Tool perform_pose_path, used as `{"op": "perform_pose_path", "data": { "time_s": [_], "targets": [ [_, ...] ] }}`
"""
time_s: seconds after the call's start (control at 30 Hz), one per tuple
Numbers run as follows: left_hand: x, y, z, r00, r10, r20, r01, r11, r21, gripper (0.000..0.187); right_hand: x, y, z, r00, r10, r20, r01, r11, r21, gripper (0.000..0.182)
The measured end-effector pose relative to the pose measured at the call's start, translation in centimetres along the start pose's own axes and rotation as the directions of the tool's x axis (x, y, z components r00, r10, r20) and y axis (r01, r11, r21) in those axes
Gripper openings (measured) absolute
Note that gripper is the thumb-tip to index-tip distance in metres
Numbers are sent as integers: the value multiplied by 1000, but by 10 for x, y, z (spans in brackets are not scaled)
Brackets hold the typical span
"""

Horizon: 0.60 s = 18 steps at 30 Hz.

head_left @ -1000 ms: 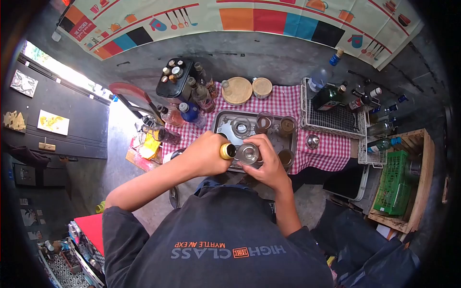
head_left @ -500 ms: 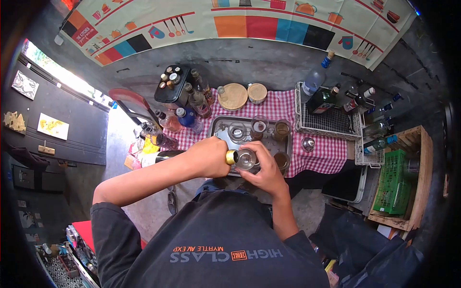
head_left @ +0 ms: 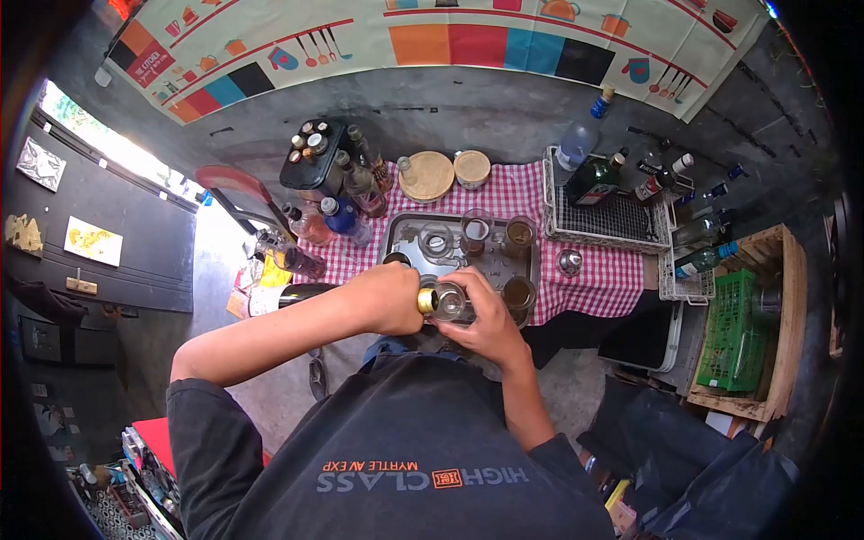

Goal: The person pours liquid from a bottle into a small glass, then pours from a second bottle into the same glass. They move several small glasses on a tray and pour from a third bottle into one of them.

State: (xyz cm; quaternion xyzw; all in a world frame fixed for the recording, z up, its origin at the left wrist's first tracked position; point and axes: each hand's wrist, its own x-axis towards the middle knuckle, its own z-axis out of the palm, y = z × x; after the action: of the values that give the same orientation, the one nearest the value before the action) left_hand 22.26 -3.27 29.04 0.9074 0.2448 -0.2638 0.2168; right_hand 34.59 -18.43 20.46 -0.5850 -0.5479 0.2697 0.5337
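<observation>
Over the metal tray (head_left: 407, 236), the left hand (head_left: 387, 297) grips a gold-necked bottle (head_left: 426, 301), tipped to the clear glass (head_left: 449, 301) clasped by the right hand (head_left: 486, 319).

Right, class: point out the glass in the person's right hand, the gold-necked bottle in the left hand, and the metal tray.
glass (head_left: 447, 301), head view, on its clear rim.
bottle (head_left: 425, 301), head view, on the gold neck.
metal tray (head_left: 401, 236), head view, on a bare patch near its left edge.
</observation>
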Motion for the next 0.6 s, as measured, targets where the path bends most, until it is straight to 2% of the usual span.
{"op": "perform_pose_path", "data": {
  "time_s": [0.6],
  "targets": [
    [-1,3,0,996,-33,78,28,998,60,36,-8,10,8,997,29,66,-32,998,45,56]
  ]
}}
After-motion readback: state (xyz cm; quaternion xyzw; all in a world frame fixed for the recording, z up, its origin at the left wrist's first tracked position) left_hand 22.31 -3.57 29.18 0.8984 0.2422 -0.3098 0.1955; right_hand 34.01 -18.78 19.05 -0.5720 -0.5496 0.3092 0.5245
